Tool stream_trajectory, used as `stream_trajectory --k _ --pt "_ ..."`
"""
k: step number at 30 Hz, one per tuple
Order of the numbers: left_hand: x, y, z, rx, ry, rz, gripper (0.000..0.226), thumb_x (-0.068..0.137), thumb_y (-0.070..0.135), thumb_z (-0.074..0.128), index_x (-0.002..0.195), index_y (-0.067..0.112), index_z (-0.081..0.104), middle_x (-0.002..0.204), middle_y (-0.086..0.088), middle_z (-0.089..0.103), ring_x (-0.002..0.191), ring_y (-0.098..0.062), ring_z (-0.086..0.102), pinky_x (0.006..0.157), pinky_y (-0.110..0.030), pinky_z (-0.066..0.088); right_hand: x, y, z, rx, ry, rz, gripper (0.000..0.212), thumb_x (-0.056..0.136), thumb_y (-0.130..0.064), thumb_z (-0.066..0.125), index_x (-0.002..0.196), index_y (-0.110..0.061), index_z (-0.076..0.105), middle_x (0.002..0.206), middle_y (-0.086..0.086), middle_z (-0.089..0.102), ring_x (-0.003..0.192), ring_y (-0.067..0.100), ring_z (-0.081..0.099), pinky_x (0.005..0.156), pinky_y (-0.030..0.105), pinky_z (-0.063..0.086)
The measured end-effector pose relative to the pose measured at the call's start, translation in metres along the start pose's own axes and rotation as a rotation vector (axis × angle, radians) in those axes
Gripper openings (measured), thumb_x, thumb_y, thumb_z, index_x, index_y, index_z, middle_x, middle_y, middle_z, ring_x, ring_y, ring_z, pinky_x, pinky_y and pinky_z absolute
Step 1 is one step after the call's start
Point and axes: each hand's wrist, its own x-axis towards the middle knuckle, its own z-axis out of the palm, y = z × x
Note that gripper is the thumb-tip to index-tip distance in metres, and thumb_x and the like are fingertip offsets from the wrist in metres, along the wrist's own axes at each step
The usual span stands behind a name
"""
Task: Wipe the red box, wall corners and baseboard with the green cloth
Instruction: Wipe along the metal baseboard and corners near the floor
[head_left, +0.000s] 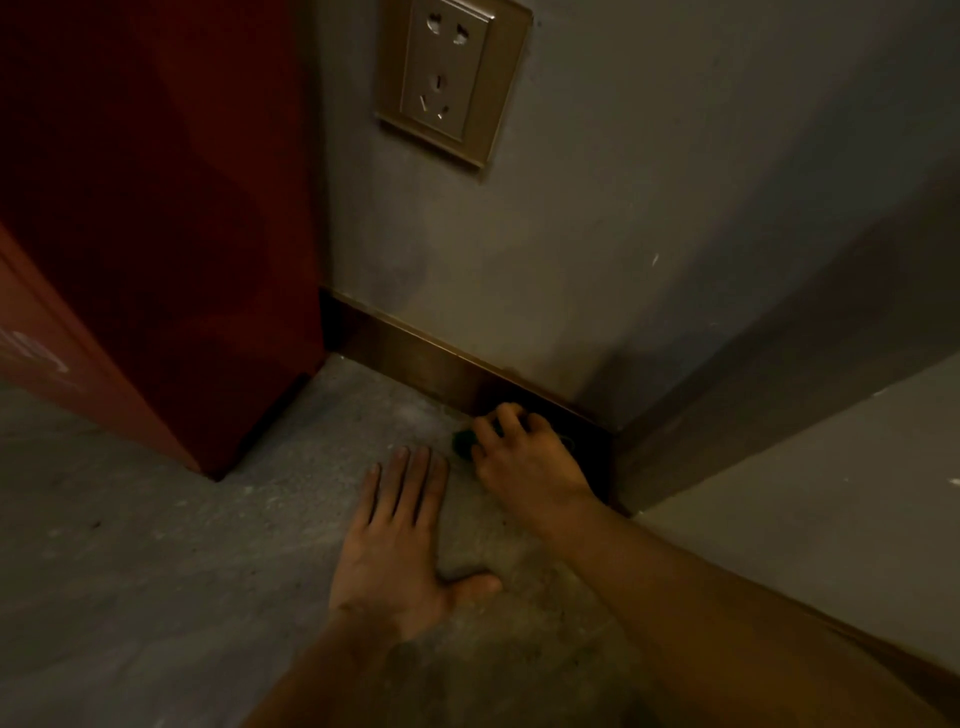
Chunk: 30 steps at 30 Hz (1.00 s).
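Right hand (524, 447) bunching the green cloth (461, 442) against the baseboard (415, 353) near the corner, left hand (400, 540) spread flat at seven o'clock; red box (156, 208) at ten o'clock looks untouched for now

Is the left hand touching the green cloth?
Apart. The head view shows the left hand flat on the floor, bare floor between its fingertips and the cloth under the right hand.

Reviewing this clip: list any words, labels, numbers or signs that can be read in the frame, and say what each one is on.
No text can be read here.
Tall red box: faint whitish marks on its lower left face, cut off by the frame edge and too blurred to read.
Beige wall socket plate: only plug holes, no visible lettering.
Brown metal baseboard, grey wall and grey floor: no markings seen.
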Motion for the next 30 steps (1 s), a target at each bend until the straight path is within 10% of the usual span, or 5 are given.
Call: stream_trajectory --k 21,30 --pt "-0.002 -0.002 -0.001 -0.010 -0.015 -0.010 0.125 0.071 0.101 0.030 0.160 0.015 0.014 0.169 -0.011 0.009 0.156 -0.029 -0.003 0.123 -0.058 0.012 -0.006 -0.012 0.013 0.581 -0.102 0.453 0.059 0.089 0.002 0.055 0.140 -0.014 0.030 0.146 0.020 0.025 0.108 0.046 0.049 0.075 0.043 0.052" --pt "-0.001 -0.001 -0.001 0.009 -0.049 -0.021 0.124 0.073 0.100 0.029 0.159 0.011 0.019 0.168 -0.013 0.011 0.156 -0.030 -0.003 0.123 -0.059 0.012 -0.006 -0.028 -0.018 0.721 0.247 0.450 0.051 0.082 -0.002 0.063 0.123 -0.019 0.037 0.124 0.014 0.037 0.098 0.036 0.049 0.065 0.043 0.051"
